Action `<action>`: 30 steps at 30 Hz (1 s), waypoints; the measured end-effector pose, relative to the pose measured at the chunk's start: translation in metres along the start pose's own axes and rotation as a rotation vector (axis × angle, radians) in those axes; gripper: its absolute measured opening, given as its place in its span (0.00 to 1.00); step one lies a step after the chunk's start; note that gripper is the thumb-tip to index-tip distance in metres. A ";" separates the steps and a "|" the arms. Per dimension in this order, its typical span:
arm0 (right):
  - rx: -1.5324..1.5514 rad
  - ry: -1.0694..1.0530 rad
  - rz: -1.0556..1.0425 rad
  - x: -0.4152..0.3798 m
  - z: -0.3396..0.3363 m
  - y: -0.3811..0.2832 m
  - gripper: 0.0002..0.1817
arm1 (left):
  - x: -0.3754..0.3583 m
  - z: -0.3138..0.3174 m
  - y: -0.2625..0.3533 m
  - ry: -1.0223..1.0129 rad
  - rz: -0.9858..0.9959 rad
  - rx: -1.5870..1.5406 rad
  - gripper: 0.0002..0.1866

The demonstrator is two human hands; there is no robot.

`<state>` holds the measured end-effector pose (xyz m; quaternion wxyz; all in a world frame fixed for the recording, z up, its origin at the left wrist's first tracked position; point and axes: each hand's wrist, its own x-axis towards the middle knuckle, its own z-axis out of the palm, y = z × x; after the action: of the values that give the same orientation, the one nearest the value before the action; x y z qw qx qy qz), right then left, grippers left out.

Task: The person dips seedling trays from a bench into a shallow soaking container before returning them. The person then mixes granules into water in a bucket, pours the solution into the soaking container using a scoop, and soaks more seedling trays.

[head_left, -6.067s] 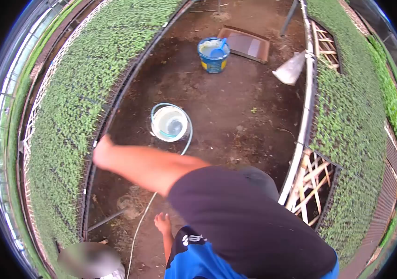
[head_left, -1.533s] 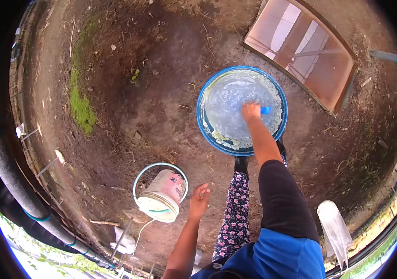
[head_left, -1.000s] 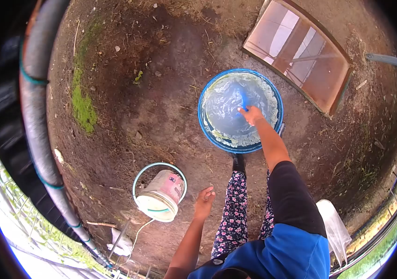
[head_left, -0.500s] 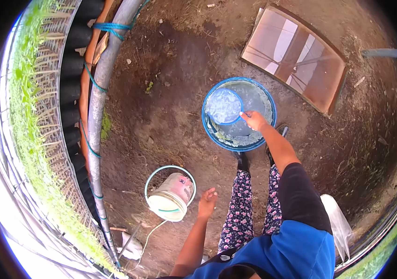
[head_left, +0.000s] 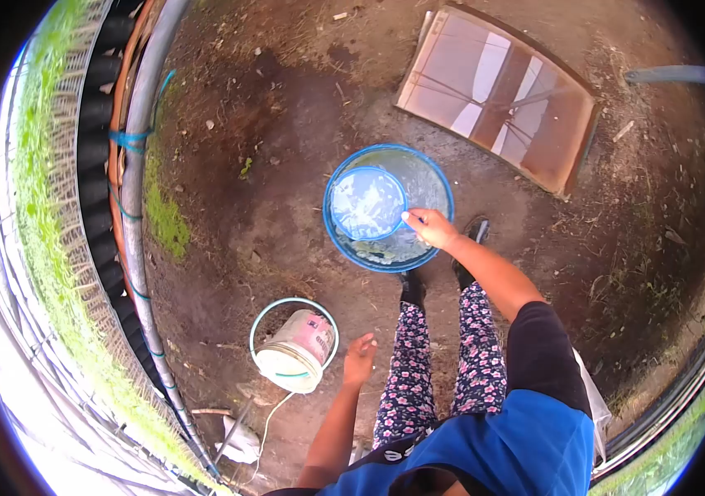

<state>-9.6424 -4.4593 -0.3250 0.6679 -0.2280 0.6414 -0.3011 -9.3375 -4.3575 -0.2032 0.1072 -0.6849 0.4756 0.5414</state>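
My right hand (head_left: 430, 226) is closed on the right side of a round, blue-rimmed bucket (head_left: 367, 203), its thumb at the rim. Pale, rippled water shows inside the bucket. It sits within the mouth of a larger blue drum (head_left: 449, 192), toward the left side, and greenish water surrounds it there. My left hand (head_left: 359, 359) hangs low beside my leg with nothing in it, fingers loosely curled and partly apart. Nearest to that hand is a dirty white-and-pink pail (head_left: 304, 337), tipped on its side on the ground.
A pale hoop (head_left: 266, 312) rings the pail. Beyond the drum lies a brown-framed panel holding murky water (head_left: 497, 99). Along the left runs a grey pipe (head_left: 133, 178) tied with blue cord, beside green plants. My booted feet stand right at the drum's near side.
The bucket and my right hand have shifted slightly left and down in view, and the water in the bucket looks smoother. The whole view has also moved a little; my left hand still hangs low.
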 end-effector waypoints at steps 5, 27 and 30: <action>0.109 0.021 -0.023 -0.034 -0.051 -0.018 0.20 | -0.003 0.018 0.028 -0.021 0.005 0.003 0.18; -0.414 0.770 0.477 0.032 -0.328 0.111 0.28 | 0.020 0.088 0.107 -0.027 0.015 0.144 0.17; -0.406 0.798 0.649 0.023 -0.325 0.085 0.27 | 0.022 0.096 0.109 -0.038 -0.007 0.153 0.17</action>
<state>-9.9566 -4.3880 -0.4240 0.3740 -0.0110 0.9273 -0.0129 -9.4837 -4.3629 -0.2192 0.1701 -0.6661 0.5108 0.5161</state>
